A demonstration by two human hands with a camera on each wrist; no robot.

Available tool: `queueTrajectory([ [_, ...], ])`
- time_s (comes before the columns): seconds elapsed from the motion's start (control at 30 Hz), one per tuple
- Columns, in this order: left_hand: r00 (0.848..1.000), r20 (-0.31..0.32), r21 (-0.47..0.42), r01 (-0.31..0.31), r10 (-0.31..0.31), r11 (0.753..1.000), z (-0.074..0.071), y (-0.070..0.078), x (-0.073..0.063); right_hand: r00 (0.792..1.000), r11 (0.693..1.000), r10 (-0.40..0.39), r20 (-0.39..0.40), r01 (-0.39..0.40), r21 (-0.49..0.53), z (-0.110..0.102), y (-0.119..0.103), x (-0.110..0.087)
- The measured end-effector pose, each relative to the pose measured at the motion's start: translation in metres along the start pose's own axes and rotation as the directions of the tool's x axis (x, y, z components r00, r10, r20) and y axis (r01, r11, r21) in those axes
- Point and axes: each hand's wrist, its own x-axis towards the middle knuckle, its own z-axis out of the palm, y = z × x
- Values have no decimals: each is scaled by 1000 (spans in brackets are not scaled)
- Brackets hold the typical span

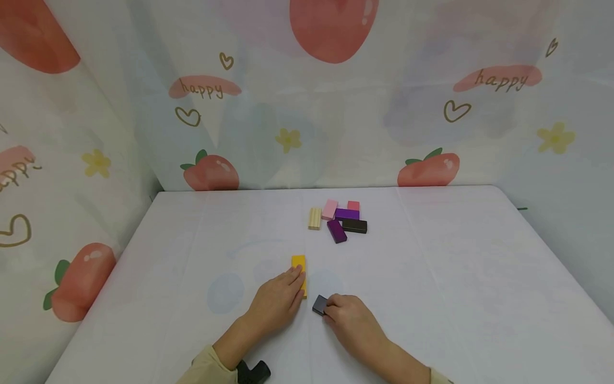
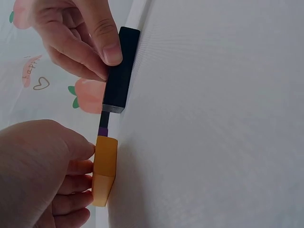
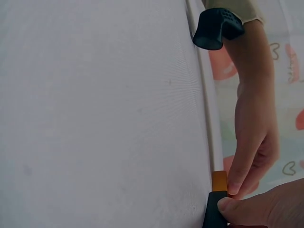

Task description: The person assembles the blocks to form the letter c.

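My left hand [image 1: 275, 301] rests its fingertips on a long yellow block [image 1: 298, 260] lying on the white table; the thumb touches its near end. Whether this is one block or two end to end, I cannot tell. Just right of it, my right hand [image 1: 352, 322] pinches a dark grey block [image 1: 319, 304] between thumb and fingers, partly covering it. In the left wrist view, the right thumb lies against the dark block [image 2: 121, 71], apart from the yellow block [image 2: 105, 164].
Farther back sit several small blocks: a pale wooden one [image 1: 314, 218], a pink [image 1: 329, 209], a red [image 1: 353, 206], two purple [image 1: 337, 231] and a black [image 1: 355, 226]. A printed curtain [image 1: 336, 117] hangs behind the table [image 1: 455, 298]. A black device [image 1: 254, 372] is on the left wrist.
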Motion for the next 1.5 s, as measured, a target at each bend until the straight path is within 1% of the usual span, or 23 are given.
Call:
queueTrajectory([
  [0.13, 1000, -3, 0, 1, -1, 1000, 1, 0, 0, 1000, 1000, -16, -25, 16, 10, 3, -1, 0],
  [0.33, 999, -39, -6, -14, 14, 1000, 2, -1, -1, 999, 1000, -24, -30, 24, 17, 5, -5, -1],
  [0.5, 999, -48, -9, -12, 12, 1000, 2, -1, -1, 998, 999, -33, -46, 34, 15, 6, -10, 2],
  [0.6, 999, -51, -11, -11, 10, 1000, 2, -2, -1, 999, 999, -31, -39, 31, 15, 8, -12, 4],
  [0.77, 999, -49, -22, -7, 6, 1000, 3, -3, 0, 999, 1000, -17, -30, 18, 22, 11, -13, 5],
  [0.97, 998, -56, -43, -7, 5, 999, 3, -3, 0, 998, 998, -34, -51, 37, 49, 15, -14, 7],
  [1.1, 998, -63, -49, -10, 7, 999, 2, -4, 0, 998, 998, -30, -54, 33, 55, 16, -14, 8],
  [1.3, 999, -45, -47, 2, -4, 999, 3, -5, 1, 999, 998, -13, -35, 15, 58, 17, -15, 9],
  [1.5, 999, -38, -59, 10, -13, 998, 4, -5, 1, 999, 997, -7, -39, 10, 75, 17, -16, 9],
])
